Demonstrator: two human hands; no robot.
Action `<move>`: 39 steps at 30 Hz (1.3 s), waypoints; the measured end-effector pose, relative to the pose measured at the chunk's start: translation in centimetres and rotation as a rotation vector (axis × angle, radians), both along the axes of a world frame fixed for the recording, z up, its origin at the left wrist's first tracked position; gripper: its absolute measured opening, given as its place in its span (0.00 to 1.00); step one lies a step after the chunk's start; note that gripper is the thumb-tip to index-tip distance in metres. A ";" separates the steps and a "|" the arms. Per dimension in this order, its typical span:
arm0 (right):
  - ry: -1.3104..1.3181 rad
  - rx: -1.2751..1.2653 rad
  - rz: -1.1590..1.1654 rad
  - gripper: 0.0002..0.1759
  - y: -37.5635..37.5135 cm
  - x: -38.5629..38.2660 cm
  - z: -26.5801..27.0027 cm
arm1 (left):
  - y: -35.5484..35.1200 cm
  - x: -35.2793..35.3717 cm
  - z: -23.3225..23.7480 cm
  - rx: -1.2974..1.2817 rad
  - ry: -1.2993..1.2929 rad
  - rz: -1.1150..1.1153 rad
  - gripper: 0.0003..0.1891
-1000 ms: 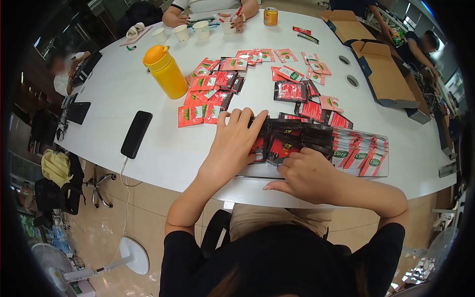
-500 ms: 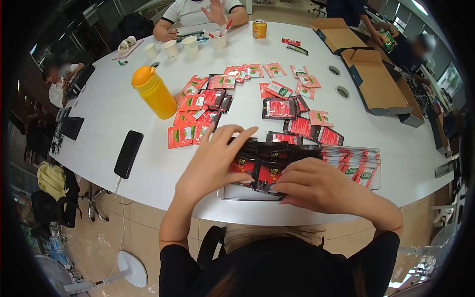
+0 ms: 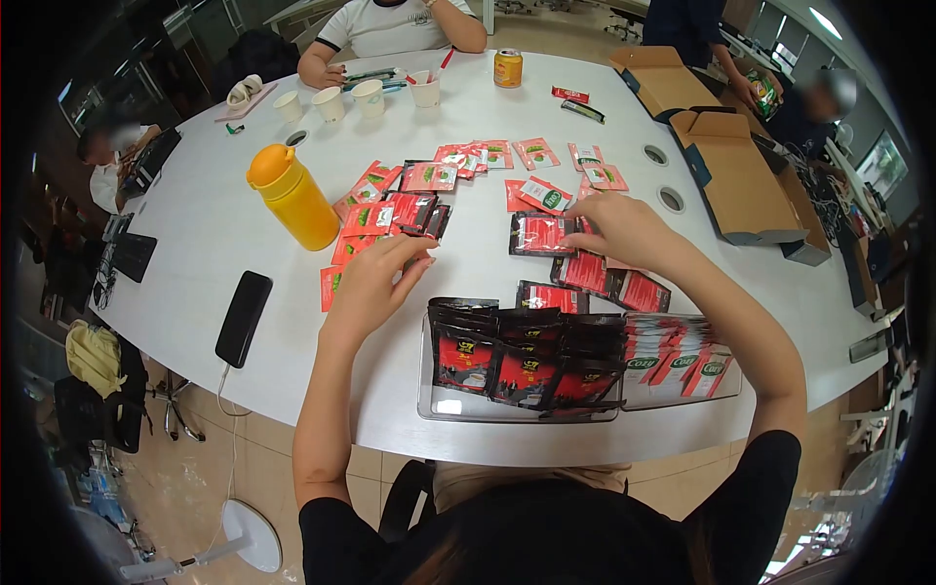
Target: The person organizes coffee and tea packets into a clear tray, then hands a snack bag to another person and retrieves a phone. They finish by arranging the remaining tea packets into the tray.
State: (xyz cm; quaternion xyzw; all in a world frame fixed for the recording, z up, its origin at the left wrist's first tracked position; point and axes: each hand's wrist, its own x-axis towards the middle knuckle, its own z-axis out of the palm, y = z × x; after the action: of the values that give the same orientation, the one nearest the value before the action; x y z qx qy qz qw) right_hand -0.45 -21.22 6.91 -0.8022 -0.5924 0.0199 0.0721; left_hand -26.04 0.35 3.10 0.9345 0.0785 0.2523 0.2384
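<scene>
While your left hand (image 3: pixel 375 281), fingers parted, is beside pink sachets (image 3: pixel 361 216), your right hand (image 3: pixel 619 229) is at one black-red sachet (image 3: pixel 536 234), grip indeterminable; black packets (image 3: pixel 526 375), filed in the clear tray (image 3: pixel 517 419).

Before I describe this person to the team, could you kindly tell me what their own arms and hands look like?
The left hand and right hand are bare, with no gloves, and no watch or bracelet shows at either wrist. The left sleeve and right sleeve are short, plain and black, with no visible markings.
</scene>
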 end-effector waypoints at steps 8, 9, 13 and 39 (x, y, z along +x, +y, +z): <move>0.168 -0.133 -0.119 0.46 4.3 5.4 -4.8 | 0.2 0.4 -0.8 0.095 0.056 -0.019 0.10; 0.170 -0.123 -0.103 0.46 4.3 5.5 -4.8 | 0.1 0.4 -0.8 0.079 0.050 -0.019 0.09; 0.160 -0.264 -0.141 0.42 4.4 5.4 -4.0 | 0.2 0.5 -0.8 0.080 -0.004 -0.016 0.08; -0.413 0.487 0.422 0.42 6.6 -15.4 4.6 | -4.2 -2.3 0.1 -1.053 -0.556 -0.207 0.29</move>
State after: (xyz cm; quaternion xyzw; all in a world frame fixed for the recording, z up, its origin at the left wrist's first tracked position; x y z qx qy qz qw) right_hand -15.90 -14.66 11.54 -0.6091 -0.7340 -0.2689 0.1340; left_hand -28.32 -3.80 3.16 0.5927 0.0361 0.3896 0.7039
